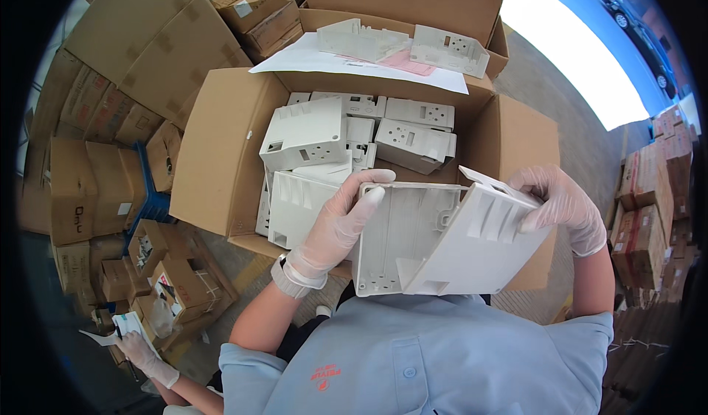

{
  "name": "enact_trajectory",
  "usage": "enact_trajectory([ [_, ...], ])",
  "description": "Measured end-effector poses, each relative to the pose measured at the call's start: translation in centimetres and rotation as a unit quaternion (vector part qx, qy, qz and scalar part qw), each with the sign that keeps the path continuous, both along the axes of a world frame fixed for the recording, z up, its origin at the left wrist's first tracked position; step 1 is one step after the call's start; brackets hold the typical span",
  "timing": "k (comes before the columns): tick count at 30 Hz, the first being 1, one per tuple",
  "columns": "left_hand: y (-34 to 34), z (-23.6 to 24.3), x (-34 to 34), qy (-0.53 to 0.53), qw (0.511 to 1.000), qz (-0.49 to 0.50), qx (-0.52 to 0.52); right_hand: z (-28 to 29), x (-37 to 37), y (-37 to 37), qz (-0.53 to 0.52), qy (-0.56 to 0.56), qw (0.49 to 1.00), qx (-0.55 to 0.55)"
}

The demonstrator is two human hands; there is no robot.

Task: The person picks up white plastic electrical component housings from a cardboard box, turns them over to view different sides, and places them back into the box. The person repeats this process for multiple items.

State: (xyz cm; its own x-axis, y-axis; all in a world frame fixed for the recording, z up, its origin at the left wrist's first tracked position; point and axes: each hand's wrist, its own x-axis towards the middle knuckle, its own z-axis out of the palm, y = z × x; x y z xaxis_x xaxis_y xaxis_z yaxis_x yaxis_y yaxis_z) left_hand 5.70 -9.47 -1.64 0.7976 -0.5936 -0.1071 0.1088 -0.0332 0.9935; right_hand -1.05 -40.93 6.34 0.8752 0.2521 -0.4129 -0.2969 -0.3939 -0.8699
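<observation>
Gloved in thin white, my left hand (335, 227) grips the upper left edge of a shallow white plastic housing (402, 212), its hollow inside facing up. My right hand (564, 205) is closed on the far right end of a second white plastic housing (483, 241), tilted, with ribbed slots on its face. The two housings touch or overlap along the middle; whether they are joined I cannot tell. Just beyond them, an open cardboard box (527, 138) contains several similar white housings (306, 131), stacked loosely.
Two more white housings, one left (361, 40) and one right (450, 50), lie on a white sheet (295, 55) over the box's far side. Cartons (74, 186) stack up at left, others (641, 238) at right. A co-worker's gloved hand (141, 354) holds a pen over papers, lower left.
</observation>
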Motion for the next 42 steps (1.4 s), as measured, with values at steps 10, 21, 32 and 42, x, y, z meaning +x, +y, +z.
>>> enact_trajectory([
  [10,-2.1,-0.2,-3.0,0.023,0.996,-0.012,-0.08,-3.1,1.5,5.2,0.046,-0.038,0.998,0.008],
  [21,-1.6,-0.4,-0.4,-0.2,0.968,0.15,-0.032,-1.1,2.9,6.8,0.124,-0.177,0.905,-0.367],
  [32,4.1,-0.9,-3.9,-0.195,0.945,0.257,0.044,-15.5,2.0,10.7,0.269,-0.052,0.871,-0.409],
  [42,9.3,-2.9,-3.2,-0.15,0.891,0.4,0.157,-12.9,6.1,10.0,0.329,0.188,0.863,-0.333],
])
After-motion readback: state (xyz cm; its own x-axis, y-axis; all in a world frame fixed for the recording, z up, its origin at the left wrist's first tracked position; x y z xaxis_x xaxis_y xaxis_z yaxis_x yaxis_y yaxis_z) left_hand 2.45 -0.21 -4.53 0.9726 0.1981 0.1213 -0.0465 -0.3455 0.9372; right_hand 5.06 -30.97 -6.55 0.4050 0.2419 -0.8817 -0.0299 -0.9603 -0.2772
